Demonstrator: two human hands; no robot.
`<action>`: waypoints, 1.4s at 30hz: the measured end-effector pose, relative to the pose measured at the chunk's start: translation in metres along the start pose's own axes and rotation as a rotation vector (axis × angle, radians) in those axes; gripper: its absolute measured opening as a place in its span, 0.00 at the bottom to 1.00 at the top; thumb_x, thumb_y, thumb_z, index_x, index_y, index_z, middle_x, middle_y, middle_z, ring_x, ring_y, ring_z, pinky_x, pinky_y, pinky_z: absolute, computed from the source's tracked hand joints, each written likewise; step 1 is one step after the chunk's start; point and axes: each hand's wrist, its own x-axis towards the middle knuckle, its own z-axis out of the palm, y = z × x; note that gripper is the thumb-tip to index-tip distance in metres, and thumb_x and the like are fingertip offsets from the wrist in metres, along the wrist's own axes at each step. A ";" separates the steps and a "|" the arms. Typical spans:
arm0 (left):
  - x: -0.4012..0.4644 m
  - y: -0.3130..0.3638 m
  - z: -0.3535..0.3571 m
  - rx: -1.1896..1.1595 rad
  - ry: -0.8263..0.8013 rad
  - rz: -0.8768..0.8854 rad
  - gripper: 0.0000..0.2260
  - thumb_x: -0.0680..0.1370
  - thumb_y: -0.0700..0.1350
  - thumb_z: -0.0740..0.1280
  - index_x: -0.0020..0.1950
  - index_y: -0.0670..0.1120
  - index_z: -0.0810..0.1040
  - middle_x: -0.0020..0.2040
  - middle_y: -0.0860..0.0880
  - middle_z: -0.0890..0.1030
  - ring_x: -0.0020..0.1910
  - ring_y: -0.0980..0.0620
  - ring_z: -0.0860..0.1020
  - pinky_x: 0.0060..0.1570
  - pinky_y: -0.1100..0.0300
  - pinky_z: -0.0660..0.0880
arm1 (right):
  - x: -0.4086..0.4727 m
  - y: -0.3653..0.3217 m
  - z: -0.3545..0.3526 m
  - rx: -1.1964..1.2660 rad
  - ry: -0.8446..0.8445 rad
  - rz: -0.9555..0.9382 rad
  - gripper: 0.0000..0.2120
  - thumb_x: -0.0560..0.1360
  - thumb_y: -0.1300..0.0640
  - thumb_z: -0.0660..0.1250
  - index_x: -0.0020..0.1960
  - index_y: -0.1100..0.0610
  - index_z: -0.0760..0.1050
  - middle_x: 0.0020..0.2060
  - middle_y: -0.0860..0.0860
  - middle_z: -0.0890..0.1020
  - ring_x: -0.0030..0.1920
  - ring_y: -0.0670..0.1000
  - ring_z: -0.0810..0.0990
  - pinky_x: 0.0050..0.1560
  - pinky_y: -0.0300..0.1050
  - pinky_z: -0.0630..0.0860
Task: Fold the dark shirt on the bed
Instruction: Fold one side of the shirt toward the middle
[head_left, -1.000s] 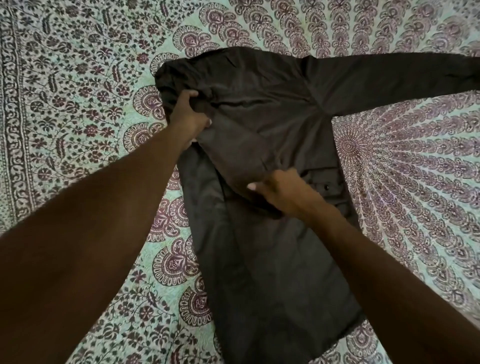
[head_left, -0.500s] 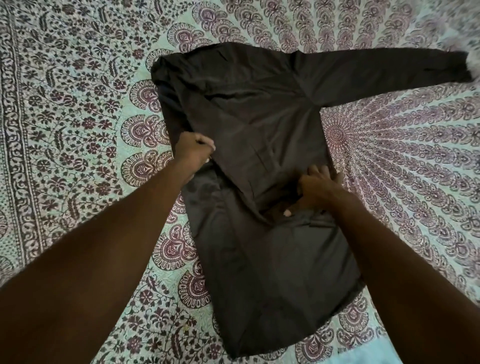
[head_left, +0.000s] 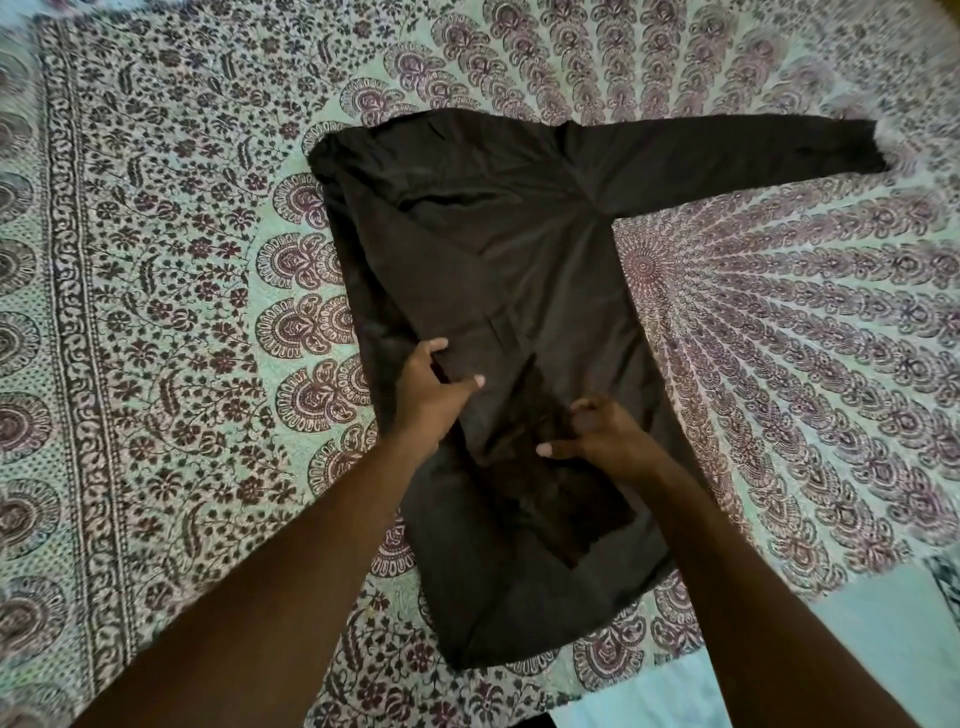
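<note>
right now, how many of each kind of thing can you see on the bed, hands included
dark shirt: 1, one sleeve folded in, the other spread out to the right
patterned bedspread: 1
hands: 2, left hand and right hand, both on the shirt
total: 4
</note>
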 end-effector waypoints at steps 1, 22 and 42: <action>-0.008 -0.001 -0.001 0.019 -0.009 0.026 0.39 0.65 0.43 0.81 0.73 0.51 0.70 0.66 0.49 0.77 0.65 0.50 0.77 0.65 0.46 0.76 | -0.006 0.001 0.003 0.067 -0.064 0.018 0.12 0.66 0.63 0.81 0.44 0.55 0.80 0.38 0.46 0.86 0.39 0.44 0.85 0.43 0.38 0.80; -0.158 -0.071 -0.033 -0.163 -0.067 -0.155 0.34 0.68 0.28 0.76 0.71 0.46 0.74 0.63 0.47 0.79 0.58 0.48 0.81 0.50 0.51 0.83 | -0.038 0.061 0.082 0.546 -0.242 0.106 0.12 0.78 0.71 0.66 0.60 0.66 0.79 0.51 0.57 0.86 0.49 0.54 0.86 0.51 0.49 0.83; -0.128 -0.078 -0.049 0.391 0.175 0.103 0.31 0.74 0.40 0.74 0.74 0.49 0.66 0.68 0.43 0.66 0.67 0.41 0.72 0.60 0.42 0.77 | -0.018 0.031 0.104 -0.642 0.185 -0.069 0.20 0.75 0.41 0.70 0.56 0.56 0.78 0.52 0.57 0.83 0.53 0.60 0.82 0.50 0.48 0.77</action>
